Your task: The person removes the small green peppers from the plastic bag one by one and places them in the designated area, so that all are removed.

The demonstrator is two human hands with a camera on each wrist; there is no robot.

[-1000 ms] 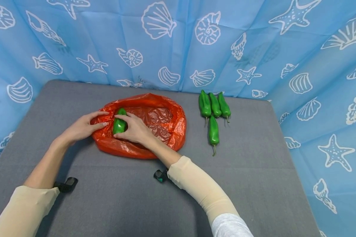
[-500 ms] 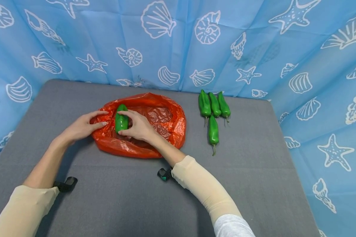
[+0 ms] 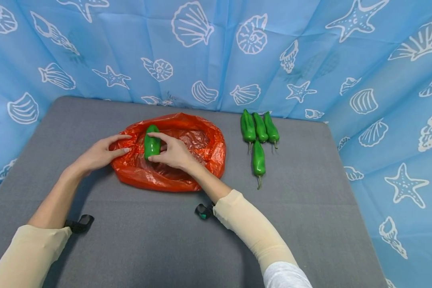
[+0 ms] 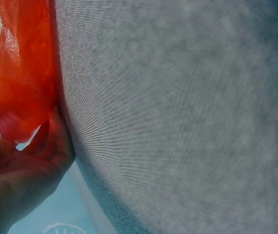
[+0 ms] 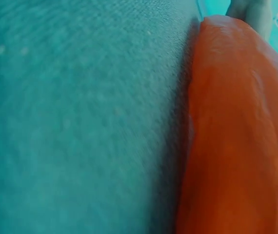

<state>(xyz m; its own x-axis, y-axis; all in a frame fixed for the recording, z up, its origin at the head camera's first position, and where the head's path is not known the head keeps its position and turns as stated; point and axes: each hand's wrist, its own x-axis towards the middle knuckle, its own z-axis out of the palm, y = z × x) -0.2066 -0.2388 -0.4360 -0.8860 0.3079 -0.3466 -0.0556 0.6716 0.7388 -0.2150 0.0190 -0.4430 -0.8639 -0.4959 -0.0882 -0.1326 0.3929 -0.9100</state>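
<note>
On the table, a red plastic bag (image 3: pixel 165 182) lies with its mouth spread wide, facing up. My left hand (image 3: pixel 97 155) grips its left edge; the left wrist view has the fingers and thumb around the bunched plastic (image 4: pixel 22 73). Inside the mouth, toward the left side, my right hand (image 3: pixel 174 154) holds a green pepper (image 3: pixel 151 145) between thumb and fingers. The pepper stands roughly lengthwise, away from me. From the right wrist, only the outer side of the bag (image 5: pixel 236 136) shows large; the right hand and the pepper are out of that view.
Several green peppers lie right of the bag: three side by side at the back, one of them a pepper (image 3: pixel 248 126), and another pepper (image 3: pixel 259 159) in front of them. A blue shell-print curtain (image 3: pixel 223 52) hangs behind the grey table (image 3: pixel 309 192) and along its right side.
My right hand has drawn the green pepper a little to the right and away from the bag's left edge. My left hand has kept its grip in the same place.
</note>
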